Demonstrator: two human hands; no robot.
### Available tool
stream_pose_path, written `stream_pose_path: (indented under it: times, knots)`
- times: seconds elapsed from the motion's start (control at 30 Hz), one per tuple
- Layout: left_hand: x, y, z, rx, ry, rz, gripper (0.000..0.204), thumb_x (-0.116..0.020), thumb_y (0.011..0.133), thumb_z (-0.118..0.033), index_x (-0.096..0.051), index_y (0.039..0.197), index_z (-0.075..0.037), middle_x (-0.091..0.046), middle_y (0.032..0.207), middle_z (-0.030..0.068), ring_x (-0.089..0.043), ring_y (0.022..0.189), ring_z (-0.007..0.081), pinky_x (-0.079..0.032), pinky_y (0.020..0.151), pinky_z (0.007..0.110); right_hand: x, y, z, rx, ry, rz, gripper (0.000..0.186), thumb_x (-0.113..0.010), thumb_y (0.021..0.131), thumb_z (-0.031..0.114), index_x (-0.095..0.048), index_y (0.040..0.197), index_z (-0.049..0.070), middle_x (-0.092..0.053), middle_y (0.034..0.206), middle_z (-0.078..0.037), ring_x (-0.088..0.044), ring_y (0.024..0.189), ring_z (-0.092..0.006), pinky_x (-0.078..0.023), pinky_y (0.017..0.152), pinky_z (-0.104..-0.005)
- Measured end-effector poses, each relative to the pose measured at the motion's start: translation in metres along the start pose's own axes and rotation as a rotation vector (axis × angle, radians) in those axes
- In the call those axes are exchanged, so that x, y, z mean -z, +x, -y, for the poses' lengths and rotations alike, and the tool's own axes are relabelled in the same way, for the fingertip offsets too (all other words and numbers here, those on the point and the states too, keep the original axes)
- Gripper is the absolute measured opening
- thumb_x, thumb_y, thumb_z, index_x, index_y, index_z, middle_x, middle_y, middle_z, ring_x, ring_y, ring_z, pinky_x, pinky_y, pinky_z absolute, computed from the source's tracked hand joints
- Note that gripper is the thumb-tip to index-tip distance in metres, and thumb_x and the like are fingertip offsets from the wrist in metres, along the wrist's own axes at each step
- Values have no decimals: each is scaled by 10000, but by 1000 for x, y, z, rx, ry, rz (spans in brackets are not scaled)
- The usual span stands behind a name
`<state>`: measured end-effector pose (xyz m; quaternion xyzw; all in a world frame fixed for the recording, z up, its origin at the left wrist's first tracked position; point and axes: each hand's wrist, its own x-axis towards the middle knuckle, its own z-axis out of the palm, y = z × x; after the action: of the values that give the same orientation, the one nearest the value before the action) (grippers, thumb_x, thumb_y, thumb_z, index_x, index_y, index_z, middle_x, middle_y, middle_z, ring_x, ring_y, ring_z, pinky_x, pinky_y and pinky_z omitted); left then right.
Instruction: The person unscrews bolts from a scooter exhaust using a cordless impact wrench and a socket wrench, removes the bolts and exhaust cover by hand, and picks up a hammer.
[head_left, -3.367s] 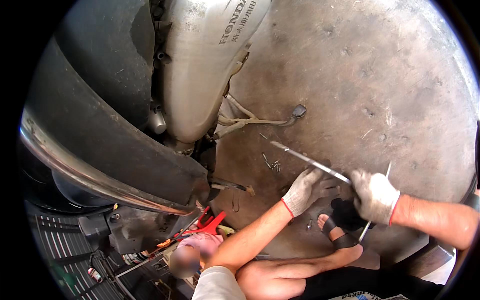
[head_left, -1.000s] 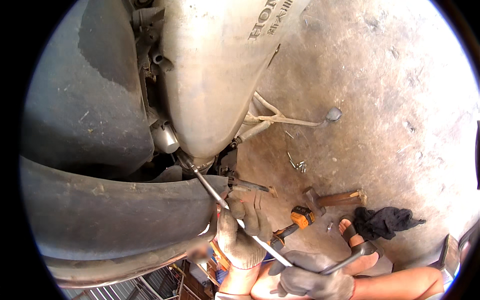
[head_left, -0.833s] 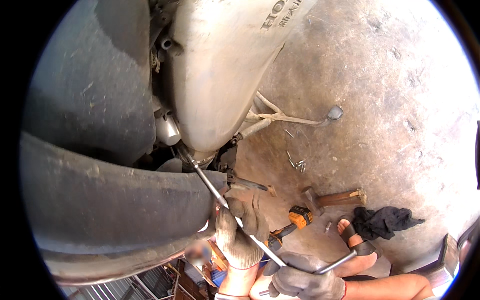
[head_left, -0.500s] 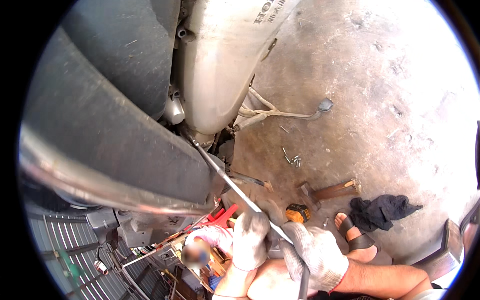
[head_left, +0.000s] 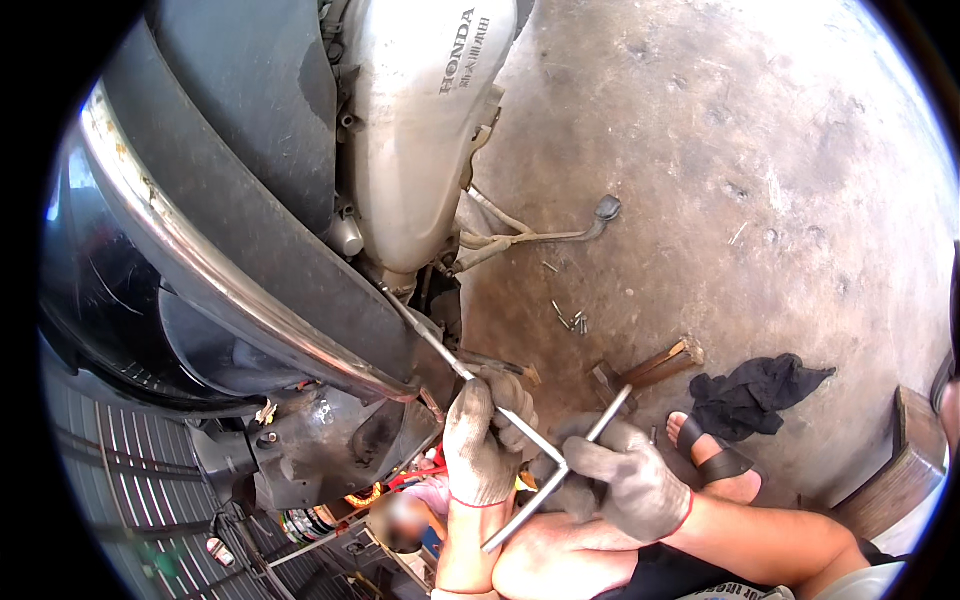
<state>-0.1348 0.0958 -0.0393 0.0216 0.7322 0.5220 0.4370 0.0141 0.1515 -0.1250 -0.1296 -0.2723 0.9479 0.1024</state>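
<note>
A long silver T-handle wrench [head_left: 436, 345] slants from under a scooter's silver engine-side cover [head_left: 410, 150] toward me. Its far tip goes in beside the cover's lower end, where I cannot see what it meets. My left hand [head_left: 483, 437], in a grey-white knitted glove, is wrapped round the shaft. Beyond it the crossbar lies aslant, one end up beside my right hand [head_left: 630, 480] and the other down over my leg. The gloved right hand has its fingers bent against the crossbar, near where it joins the shaft.
A hammer [head_left: 660, 368] with a wooden handle, a black cloth [head_left: 760, 395] and several small bolts [head_left: 571, 320] lie on the concrete floor. A pedal lever [head_left: 540, 237] sticks out from the scooter. A wooden stool [head_left: 895, 470] stands right; another person [head_left: 410, 525] is at lower left.
My view has shifted, and the scooter sits further left. The crossbar has come into plain sight, with my right hand at it. The orange-and-black tool beside my hands is no longer visible.
</note>
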Motion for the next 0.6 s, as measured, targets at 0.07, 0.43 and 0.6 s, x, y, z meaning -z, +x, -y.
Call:
stream_pose_path:
  times: [0.07, 0.43, 0.6]
  knots:
    - [-1, -4, 3, 68, 95, -9, 438, -608, 983, -446, -517, 823, -47, -366, 679, -32, -337, 578, 77, -266, 497, 242, -3, 6, 4, 364, -556, -156, 259, -682, 784, 139, -628, 1021, 50, -623, 1019, -184, -645, 704, -309, -540, 602, -376]
    - [-15, -5, 6, 73, 13, 54, 423, -627, 979, -424, -502, 834, -47, -321, 641, -44, -286, 538, 72, -227, 467, 254, 21, -13, -11, -202, 358, 256, 411, -644, 815, 57, -583, 1217, 1, -617, 1070, -143, -661, 914, -212, -533, 726, -315]
    - [-25, 4, 10, -75, 69, -40, 440, -620, 981, -429, -475, 792, -59, -350, 659, -30, -295, 546, 74, -240, 470, 249, 4, -1, 38, 169, -785, -5, 395, -608, 770, -12, -615, 1156, 71, -639, 1108, -161, -680, 804, -349, -556, 713, -384]
